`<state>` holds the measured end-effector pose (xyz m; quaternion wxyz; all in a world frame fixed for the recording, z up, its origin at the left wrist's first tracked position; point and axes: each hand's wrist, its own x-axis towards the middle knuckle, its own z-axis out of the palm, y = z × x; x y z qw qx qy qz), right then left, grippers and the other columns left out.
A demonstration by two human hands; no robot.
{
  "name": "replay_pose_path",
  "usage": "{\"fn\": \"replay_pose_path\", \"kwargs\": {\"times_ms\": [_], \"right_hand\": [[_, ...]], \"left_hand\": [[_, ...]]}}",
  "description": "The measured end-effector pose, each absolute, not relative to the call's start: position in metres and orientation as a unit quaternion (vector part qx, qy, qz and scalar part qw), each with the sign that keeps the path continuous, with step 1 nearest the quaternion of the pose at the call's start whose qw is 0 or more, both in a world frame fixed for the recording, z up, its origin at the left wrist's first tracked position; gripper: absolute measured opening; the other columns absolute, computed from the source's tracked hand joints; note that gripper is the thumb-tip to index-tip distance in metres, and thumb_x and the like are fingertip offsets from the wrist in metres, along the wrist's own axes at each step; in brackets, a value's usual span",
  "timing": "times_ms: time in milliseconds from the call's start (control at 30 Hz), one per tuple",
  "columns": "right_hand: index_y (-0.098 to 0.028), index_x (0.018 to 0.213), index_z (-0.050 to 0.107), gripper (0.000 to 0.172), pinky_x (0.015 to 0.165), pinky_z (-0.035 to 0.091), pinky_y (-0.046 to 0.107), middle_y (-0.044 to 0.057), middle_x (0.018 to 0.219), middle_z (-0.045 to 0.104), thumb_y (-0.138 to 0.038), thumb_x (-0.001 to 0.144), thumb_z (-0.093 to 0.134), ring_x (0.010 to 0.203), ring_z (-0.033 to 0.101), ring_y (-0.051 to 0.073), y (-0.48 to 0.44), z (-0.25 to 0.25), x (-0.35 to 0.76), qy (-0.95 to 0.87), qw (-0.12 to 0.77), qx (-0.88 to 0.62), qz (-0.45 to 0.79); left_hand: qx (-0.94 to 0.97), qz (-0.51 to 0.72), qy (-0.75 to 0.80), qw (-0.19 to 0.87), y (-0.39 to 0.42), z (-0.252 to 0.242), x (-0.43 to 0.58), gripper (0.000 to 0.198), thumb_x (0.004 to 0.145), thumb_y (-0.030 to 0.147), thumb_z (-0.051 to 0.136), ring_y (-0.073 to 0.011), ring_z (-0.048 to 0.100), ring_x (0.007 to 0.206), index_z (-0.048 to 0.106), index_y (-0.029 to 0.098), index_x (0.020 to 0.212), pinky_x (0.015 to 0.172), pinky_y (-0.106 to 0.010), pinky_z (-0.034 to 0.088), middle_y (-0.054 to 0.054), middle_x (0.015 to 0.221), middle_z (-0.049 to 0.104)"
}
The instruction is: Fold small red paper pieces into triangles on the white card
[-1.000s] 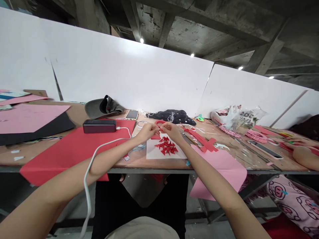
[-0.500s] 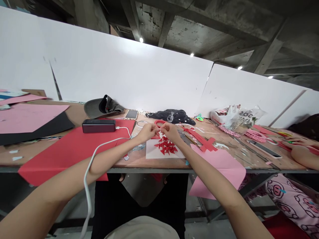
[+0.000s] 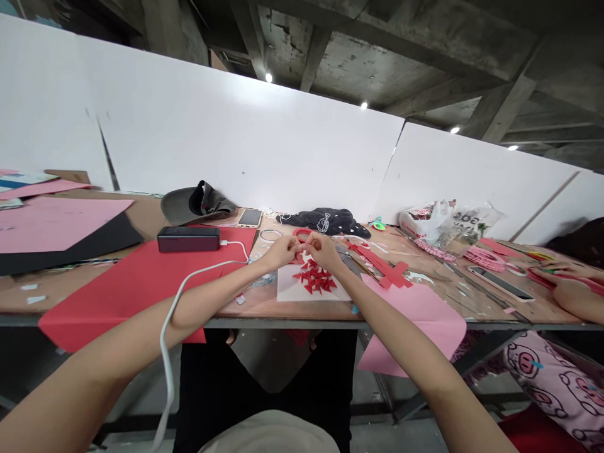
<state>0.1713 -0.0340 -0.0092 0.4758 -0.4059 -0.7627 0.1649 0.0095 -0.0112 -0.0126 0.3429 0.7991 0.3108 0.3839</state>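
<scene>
My left hand (image 3: 280, 251) and my right hand (image 3: 323, 249) meet above the table, fingers pinched together on a small red paper piece (image 3: 301, 255). Just below them lies a white sheet (image 3: 289, 289) with a pile of several small folded red paper triangles (image 3: 314, 280). Red-handled scissors (image 3: 301, 232) lie just behind my hands.
A big red sheet (image 3: 117, 286), a black power bank (image 3: 189, 239) with a white cable (image 3: 198, 274), a phone (image 3: 250, 218), a grey cap (image 3: 195, 202), dark cloth (image 3: 325, 221), red strips (image 3: 380, 264) and pink paper (image 3: 415, 321) lie around. Another person's hand (image 3: 573, 292) rests far right.
My hands have stayed in the same spot, with only small finger movements on the red piece. The view shifted slightly.
</scene>
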Motion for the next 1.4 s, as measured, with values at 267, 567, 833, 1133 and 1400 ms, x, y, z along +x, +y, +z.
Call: {"fn": "replay_pose_path", "kwargs": {"times_ms": [267, 567, 833, 1133, 1400], "right_hand": [[-0.019, 0.056, 0.052, 0.043, 0.051, 0.029, 0.025, 0.000, 0.049, 0.048, -0.047, 0.086, 0.039, 0.050, 0.044, 0.014, -0.029, -0.008, 0.182, -0.731, 0.476, -0.488, 0.034], [-0.020, 0.064, 0.059, 0.046, 0.054, 0.032, 0.026, 0.002, 0.058, 0.058, -0.051, 0.088, 0.034, 0.056, 0.051, 0.017, -0.028, -0.010, 0.183, -0.717, 0.481, -0.503, 0.042], [-0.018, 0.060, 0.057, 0.041, 0.052, 0.030, 0.025, -0.001, 0.048, 0.050, -0.039, 0.089, 0.037, 0.048, 0.048, 0.014, -0.027, -0.011, 0.182, -0.753, 0.436, -0.492, 0.030], [-0.018, 0.077, 0.065, 0.026, 0.064, 0.043, 0.026, 0.003, 0.075, 0.066, -0.038, 0.083, 0.049, 0.070, 0.059, 0.016, -0.026, -0.013, 0.180, -0.780, 0.449, -0.427, 0.089], [-0.019, 0.080, 0.058, 0.015, 0.063, 0.048, 0.027, 0.000, 0.070, 0.061, -0.026, 0.069, 0.065, 0.067, 0.060, 0.014, -0.023, -0.010, 0.179, -0.723, 0.534, -0.369, 0.237]], "left_hand": [[0.863, 0.365, 0.295, 0.186, 0.002, -0.021, -0.003, 0.015, 0.073, 0.031, 0.060, -0.0171, 0.055, 0.067, 0.061, 0.016, 0.076, 0.060, -0.025, 0.039, -0.003, 0.074, 0.063], [0.883, 0.302, 0.320, 0.166, 0.010, -0.021, -0.009, 0.017, 0.064, 0.021, 0.055, -0.0156, 0.048, 0.052, 0.056, 0.019, 0.047, 0.055, -0.026, 0.033, -0.001, 0.051, 0.056], [0.877, 0.329, 0.295, 0.188, 0.008, -0.017, -0.006, 0.030, 0.062, 0.027, 0.064, -0.0126, 0.041, 0.044, 0.047, 0.020, 0.037, 0.051, -0.026, 0.026, 0.002, 0.038, 0.042], [0.857, 0.358, 0.360, 0.091, 0.005, -0.007, -0.011, 0.015, 0.075, 0.023, 0.050, -0.0160, 0.053, 0.062, 0.060, 0.017, 0.065, 0.057, -0.025, 0.036, -0.002, 0.063, 0.060], [0.755, 0.426, 0.302, 0.397, -0.002, 0.005, -0.003, 0.034, 0.080, 0.048, 0.052, -0.0138, 0.060, 0.060, 0.059, 0.014, 0.076, 0.057, -0.024, 0.048, -0.001, 0.061, 0.059]]}}
